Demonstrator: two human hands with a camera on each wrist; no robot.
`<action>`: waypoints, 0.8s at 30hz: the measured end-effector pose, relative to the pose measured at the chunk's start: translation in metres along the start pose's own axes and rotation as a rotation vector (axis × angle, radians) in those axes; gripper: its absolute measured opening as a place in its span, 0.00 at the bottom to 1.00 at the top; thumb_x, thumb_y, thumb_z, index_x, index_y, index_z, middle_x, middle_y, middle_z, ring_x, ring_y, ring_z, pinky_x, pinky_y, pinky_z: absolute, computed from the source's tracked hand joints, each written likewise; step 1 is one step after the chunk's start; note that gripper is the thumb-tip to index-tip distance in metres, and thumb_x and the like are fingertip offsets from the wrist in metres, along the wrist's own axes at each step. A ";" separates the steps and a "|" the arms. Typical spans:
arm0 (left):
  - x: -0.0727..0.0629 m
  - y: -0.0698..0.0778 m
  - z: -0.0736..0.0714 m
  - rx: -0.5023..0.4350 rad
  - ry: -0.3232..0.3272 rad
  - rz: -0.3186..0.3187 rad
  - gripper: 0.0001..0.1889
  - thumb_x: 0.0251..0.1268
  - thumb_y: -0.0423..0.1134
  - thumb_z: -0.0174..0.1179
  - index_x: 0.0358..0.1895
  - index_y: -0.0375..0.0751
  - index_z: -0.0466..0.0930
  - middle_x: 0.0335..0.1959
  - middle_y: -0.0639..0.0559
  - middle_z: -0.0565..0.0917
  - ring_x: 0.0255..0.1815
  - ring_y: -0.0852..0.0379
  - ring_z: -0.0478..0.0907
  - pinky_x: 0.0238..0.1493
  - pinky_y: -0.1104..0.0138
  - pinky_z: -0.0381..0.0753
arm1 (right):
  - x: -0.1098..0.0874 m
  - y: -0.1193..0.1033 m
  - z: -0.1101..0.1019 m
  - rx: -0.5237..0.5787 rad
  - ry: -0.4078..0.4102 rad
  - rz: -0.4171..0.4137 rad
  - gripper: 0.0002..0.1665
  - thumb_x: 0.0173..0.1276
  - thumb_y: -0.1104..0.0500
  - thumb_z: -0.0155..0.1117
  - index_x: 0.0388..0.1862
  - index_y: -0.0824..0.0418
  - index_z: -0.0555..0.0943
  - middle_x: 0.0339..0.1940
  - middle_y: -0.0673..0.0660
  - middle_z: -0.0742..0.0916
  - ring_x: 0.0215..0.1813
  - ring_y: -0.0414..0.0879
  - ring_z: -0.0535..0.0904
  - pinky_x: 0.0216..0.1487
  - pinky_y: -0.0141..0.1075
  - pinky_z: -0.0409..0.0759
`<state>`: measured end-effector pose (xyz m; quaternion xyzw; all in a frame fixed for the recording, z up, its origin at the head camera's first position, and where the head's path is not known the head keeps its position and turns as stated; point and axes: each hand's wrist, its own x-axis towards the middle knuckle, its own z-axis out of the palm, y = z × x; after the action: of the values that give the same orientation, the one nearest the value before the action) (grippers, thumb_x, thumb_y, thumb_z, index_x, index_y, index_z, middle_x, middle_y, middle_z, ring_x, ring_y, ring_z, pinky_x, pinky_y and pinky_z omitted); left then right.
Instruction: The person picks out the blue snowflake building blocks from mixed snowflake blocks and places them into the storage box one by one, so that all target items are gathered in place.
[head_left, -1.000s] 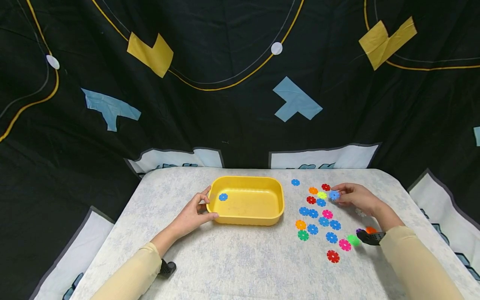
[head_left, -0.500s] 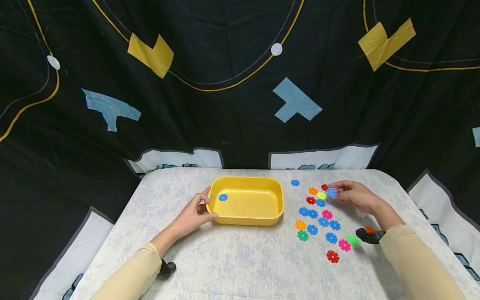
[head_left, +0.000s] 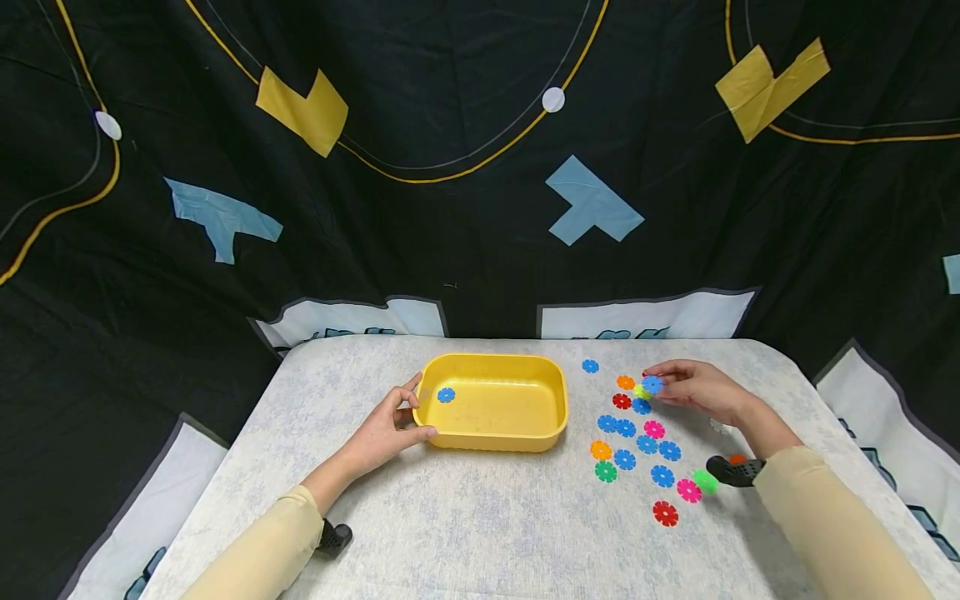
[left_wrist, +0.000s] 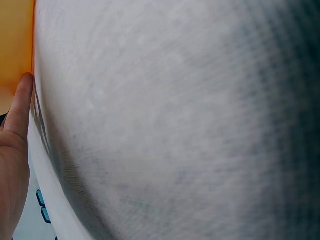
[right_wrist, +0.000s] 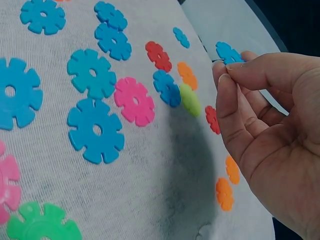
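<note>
My right hand [head_left: 701, 390] pinches a blue snowflake disc [right_wrist: 228, 52] by its edge between thumb and fingertips. It is above the far part of the scattered discs, overlapping a yellow-green disc [right_wrist: 190, 100] in the head view. The shallow yellow plastic tray [head_left: 491, 442] stands at the middle of the table, with one blue disc [head_left: 446, 395] inside, toward its left end. My left hand [head_left: 386, 429] holds the tray's left end, thumb at the front corner and fingers along the left side. In the left wrist view, a digit [left_wrist: 22, 100] presses along the tray's orange-looking wall.
Several notched discs lie flat right of the tray, among them a red disc [head_left: 665, 512], a pink disc [head_left: 689, 490] and a green disc [head_left: 606, 471]. A pale cloth covers the table [head_left: 465, 525]. Behind it hangs a dark curtain [head_left: 420, 250].
My right hand has moved a little left and away from me with the blue disc, now over the yellow-green disc. My left hand and the tray have stayed in place.
</note>
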<state>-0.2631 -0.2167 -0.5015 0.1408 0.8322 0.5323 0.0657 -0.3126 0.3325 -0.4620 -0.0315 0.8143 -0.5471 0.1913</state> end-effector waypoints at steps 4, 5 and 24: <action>0.000 0.000 0.000 -0.003 0.000 -0.006 0.27 0.63 0.44 0.74 0.51 0.40 0.64 0.83 0.59 0.51 0.65 0.46 0.78 0.69 0.50 0.69 | 0.000 -0.006 0.003 0.008 -0.017 -0.013 0.35 0.72 0.61 0.68 0.74 0.68 0.68 0.66 0.67 0.75 0.58 0.55 0.75 0.61 0.49 0.79; 0.001 0.000 0.000 -0.001 -0.002 -0.004 0.27 0.63 0.43 0.74 0.51 0.40 0.64 0.84 0.59 0.51 0.65 0.45 0.77 0.69 0.49 0.69 | 0.000 -0.008 0.004 0.009 -0.023 -0.020 0.35 0.72 0.61 0.67 0.74 0.68 0.67 0.66 0.67 0.75 0.59 0.56 0.74 0.62 0.49 0.78; 0.001 -0.002 -0.001 -0.014 -0.010 0.016 0.28 0.62 0.46 0.75 0.50 0.39 0.64 0.84 0.57 0.50 0.66 0.43 0.77 0.68 0.49 0.70 | 0.013 -0.055 0.034 0.057 -0.131 -0.084 0.30 0.71 0.66 0.65 0.71 0.70 0.70 0.62 0.66 0.77 0.61 0.65 0.74 0.63 0.50 0.78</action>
<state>-0.2642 -0.2179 -0.5028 0.1498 0.8270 0.5377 0.0667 -0.3212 0.2770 -0.4275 -0.0957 0.7823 -0.5742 0.2217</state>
